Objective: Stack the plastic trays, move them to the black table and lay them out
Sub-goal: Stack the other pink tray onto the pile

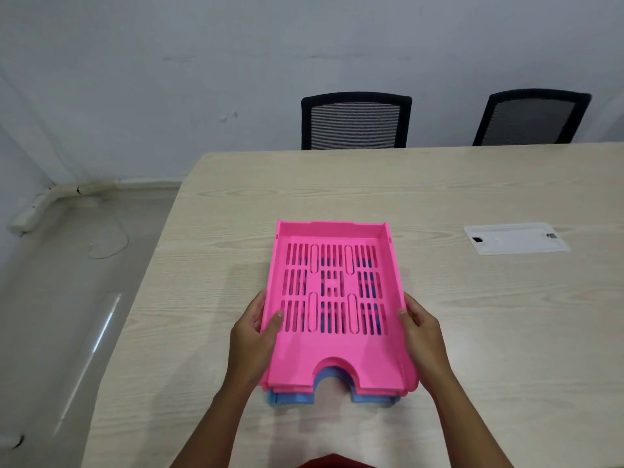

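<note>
A pale wood-grain worktop (439,332) fills the lower and right part of the frame, its left edge running diagonally from the centre down toward the lower left. Beyond that edge, at the left of the frame, lies a glossy grey floor (60,315), and a plain grey-white wall (202,62) spans the top. Two black mesh-backed chairs (355,121) stand against the far edge of the worktop in the upper right, side by side and apart from each other.

At the centre of the frame sits a stack of plastic trays. The pink tray (332,292) is on top, slotted across its base, with a half-round cutout in its near edge. Just under it, at the near edge, another pink rim shows, and below that a blue tray (371,397) peeks out at the bottom of the stack; blue also shows through the slots. Whether the stack rests on the worktop or is lifted slightly I cannot tell.

The left hand (251,336) grips the left side wall of the stack, thumb laid over the rim onto the pink base. The right hand (423,336) clasps the right side wall likewise, thumb hooked over the rim.

A white rectangular cable cover plate (516,238) is set into the worktop at the right, well apart from the trays.
</note>
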Tool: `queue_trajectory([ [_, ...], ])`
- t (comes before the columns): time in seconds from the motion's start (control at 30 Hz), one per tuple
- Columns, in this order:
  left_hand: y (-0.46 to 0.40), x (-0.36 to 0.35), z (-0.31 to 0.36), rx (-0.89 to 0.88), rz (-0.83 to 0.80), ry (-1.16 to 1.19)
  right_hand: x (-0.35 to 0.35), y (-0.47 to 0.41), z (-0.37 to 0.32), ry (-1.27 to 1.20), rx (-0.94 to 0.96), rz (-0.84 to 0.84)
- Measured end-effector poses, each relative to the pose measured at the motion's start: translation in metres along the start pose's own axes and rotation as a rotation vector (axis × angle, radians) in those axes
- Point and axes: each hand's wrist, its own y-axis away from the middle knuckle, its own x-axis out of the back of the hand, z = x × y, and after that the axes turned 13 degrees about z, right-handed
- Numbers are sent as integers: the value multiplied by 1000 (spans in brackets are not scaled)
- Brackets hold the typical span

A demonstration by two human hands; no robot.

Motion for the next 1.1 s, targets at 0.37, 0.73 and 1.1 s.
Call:
queue_trajectory([
  [0.37, 0, -4, -12, 115, -164, -5, 5, -6, 8, -38, -39, 14],
  [0.73, -39, -8, -8, 325, -236, 222, 0, -27, 13, -38, -140, 11],
  [1.1, -32, -4, -32, 452, -288, 307, -1, -25, 29, -197, -406, -314],
])
